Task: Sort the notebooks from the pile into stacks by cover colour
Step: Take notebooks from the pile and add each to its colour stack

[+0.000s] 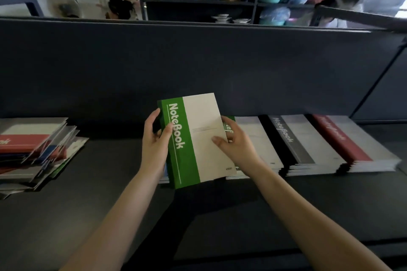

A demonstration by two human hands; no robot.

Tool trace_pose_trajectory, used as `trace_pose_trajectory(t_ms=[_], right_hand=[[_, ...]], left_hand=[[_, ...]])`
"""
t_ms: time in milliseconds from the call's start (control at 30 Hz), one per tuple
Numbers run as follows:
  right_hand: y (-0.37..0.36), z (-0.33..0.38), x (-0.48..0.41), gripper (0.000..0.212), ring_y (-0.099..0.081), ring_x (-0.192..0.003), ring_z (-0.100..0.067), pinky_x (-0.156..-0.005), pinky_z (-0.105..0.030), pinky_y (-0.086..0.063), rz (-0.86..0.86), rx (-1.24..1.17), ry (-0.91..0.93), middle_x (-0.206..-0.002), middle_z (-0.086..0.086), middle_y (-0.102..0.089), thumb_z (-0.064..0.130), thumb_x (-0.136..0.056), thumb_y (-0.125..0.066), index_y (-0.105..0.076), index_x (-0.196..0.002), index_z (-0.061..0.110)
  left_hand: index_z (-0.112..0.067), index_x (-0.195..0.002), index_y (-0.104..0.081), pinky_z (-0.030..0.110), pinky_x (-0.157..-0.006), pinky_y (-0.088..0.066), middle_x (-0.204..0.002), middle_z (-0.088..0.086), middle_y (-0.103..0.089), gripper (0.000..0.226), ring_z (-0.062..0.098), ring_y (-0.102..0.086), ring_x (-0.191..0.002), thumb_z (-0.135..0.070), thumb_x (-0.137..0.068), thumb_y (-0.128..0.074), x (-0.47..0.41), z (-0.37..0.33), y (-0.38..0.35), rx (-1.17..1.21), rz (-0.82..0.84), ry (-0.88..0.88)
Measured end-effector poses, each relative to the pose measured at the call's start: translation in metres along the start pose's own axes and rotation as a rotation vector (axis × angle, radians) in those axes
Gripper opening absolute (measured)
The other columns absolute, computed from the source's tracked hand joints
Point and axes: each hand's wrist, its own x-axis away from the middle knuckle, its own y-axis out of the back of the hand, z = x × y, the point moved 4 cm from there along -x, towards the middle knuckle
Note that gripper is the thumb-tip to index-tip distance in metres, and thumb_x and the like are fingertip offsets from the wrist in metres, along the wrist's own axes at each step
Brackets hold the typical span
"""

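A green-and-white notebook (193, 138) is held tilted above the dark table, at the middle. My left hand (155, 138) grips its green spine edge, thumb on the cover. My right hand (233, 141) holds its right edge, thumb on the white part. Behind and under it lies a stack with a green cover (253, 138) on top, mostly hidden. To the right lie a grey-covered stack (308, 141) and a red-covered stack (356, 138). The mixed pile (37, 149) of notebooks sits at the far left, a red-banded one on top.
A dark partition wall (198, 68) runs along the table's back edge. A sliver of blue cover (165, 171) shows under the held notebook at its lower left. Behind the partition stand shelves with bowls and tubs, and several people.
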Motion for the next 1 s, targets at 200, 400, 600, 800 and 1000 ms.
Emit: trace_pose_trajectory(t_ms=[200, 400, 600, 800, 1000], right_hand=[[0.046, -0.022, 0.004, 0.056, -0.067, -0.094, -0.016, -0.073, -0.039, -0.059, -0.149, 0.026, -0.048, -0.110, 0.002, -0.067, 0.022, -0.093, -0.059, -0.034, -0.142, 0.030], [0.074, -0.038, 0.004, 0.061, -0.057, -0.115, -0.019, -0.082, -0.033, -0.054, -0.251, 0.248, -0.051, -0.134, -0.003, -0.055, 0.021, -0.093, -0.059, -0.032, -0.145, 0.033], [0.073, -0.035, 0.006, 0.053, -0.050, -0.121, -0.018, -0.090, -0.013, -0.031, -0.264, 0.471, -0.026, -0.143, -0.004, -0.045, 0.007, -0.094, -0.052, -0.040, -0.144, 0.020], [0.066, -0.040, -0.004, 0.031, -0.044, -0.130, -0.023, -0.100, -0.019, -0.034, -0.212, 0.647, -0.035, -0.146, -0.012, -0.041, 0.004, -0.096, -0.047, -0.067, -0.119, 0.011], [0.064, -0.049, -0.012, 0.045, -0.037, -0.130, -0.028, -0.096, -0.029, -0.044, -0.204, 0.796, -0.052, -0.154, -0.004, -0.027, -0.008, -0.091, -0.044, -0.064, -0.124, 0.015]], left_hand=[[-0.032, -0.136, -0.036, 0.021, -0.092, -0.047, -0.127, -0.002, -0.058, 0.042, -0.001, -0.057, -0.111, -0.015, -0.100, -0.047, 0.007, 0.013, -0.038, -0.081, 0.139, 0.025], [-0.016, -0.140, -0.041, 0.040, -0.114, -0.025, -0.149, 0.000, -0.036, 0.041, 0.019, -0.031, -0.140, -0.020, -0.100, -0.044, 0.005, 0.029, -0.053, -0.836, 0.262, -0.246], [-0.026, -0.145, -0.033, 0.051, -0.117, -0.002, -0.159, 0.003, -0.017, 0.044, 0.031, -0.009, -0.147, -0.039, -0.103, -0.027, 0.015, 0.059, -0.048, -1.323, 0.432, -0.106], [-0.033, -0.151, -0.017, 0.051, -0.118, -0.001, -0.161, -0.002, -0.009, 0.051, 0.031, -0.002, -0.148, -0.045, -0.102, -0.025, 0.018, 0.067, -0.048, -1.479, 0.506, -0.104], [-0.036, -0.152, -0.010, 0.050, -0.118, 0.004, -0.162, -0.001, -0.002, 0.054, 0.031, 0.005, -0.148, -0.051, -0.101, -0.018, 0.019, 0.069, -0.046, -1.509, 0.524, -0.097]])
